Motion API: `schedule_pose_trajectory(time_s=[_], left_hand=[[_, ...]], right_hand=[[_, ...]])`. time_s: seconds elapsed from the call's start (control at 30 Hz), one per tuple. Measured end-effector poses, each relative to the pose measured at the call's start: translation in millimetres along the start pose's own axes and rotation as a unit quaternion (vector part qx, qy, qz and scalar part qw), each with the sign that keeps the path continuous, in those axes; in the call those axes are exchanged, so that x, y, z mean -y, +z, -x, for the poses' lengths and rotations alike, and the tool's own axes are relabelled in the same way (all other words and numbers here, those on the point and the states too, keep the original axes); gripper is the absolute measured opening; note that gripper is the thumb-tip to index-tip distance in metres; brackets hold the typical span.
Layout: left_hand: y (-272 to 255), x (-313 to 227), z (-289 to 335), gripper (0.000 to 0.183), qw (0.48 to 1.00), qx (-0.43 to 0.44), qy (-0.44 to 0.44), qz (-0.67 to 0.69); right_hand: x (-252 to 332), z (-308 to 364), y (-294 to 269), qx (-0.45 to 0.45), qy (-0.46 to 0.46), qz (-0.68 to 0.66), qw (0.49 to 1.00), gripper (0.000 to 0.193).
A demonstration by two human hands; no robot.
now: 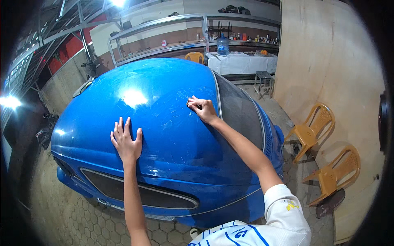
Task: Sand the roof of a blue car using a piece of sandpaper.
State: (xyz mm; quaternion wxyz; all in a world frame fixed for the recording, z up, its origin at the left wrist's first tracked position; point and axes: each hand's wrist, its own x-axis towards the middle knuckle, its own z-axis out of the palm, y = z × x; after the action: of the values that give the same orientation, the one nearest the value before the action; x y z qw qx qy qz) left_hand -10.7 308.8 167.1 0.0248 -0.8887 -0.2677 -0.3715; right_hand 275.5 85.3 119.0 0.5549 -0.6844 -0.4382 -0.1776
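Observation:
The glossy blue roof of a small rounded car (158,86) spreads out in front of me. My left hand (126,141) lies flat on it, fingers spread, near the side window (135,190). Farther right, my right hand (203,108) pinches a small dark block with a tan edge (188,102) against the paint; fingers hide most of it, so its kind is unclear. Pale smears and scuffs (172,115) mark the paint around that hand. Just right of it runs the trim of a dark window (238,106).
Two yellow plastic chairs (310,130) stand by the plywood wall (320,53) at right. Behind the car are a white-covered table (242,63) with a blue water jug (223,45), a dark stool (264,76) and metal shelving (160,51). Hexagonal paving (98,221) lies underneath.

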Motion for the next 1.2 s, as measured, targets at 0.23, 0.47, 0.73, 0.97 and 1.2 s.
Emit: schedule_pose_trajectory(time_s=[0.23,0.47,0.73,0.97,1.2], left_hand=[[5,-3,-1,0.066,1.0,-0.007,0.001,0.004],[7,1,-1,0.061,0.999,-0.042,0.01,0.019],[8,9,0,0.06,0.998,-0.05,0.005,0.024],[9,8,2,0.06,0.998,-0.05,0.006,0.025],[5,15,7,0.058,0.998,-0.052,-0.006,0.035]], right_hand=[[-10,2,-1,-0.026,-0.072,0.06,0.995,0.032],[-8,-11,-5,-0.085,0.043,-0.005,0.995,0.017],[-14,-29,-23,0.083,0.131,0.007,0.988,0.037],[-9,-33,-25,0.059,0.163,-0.06,0.983,0.035],[-16,-29,-17,-0.085,0.067,0.113,0.988,0.021]])
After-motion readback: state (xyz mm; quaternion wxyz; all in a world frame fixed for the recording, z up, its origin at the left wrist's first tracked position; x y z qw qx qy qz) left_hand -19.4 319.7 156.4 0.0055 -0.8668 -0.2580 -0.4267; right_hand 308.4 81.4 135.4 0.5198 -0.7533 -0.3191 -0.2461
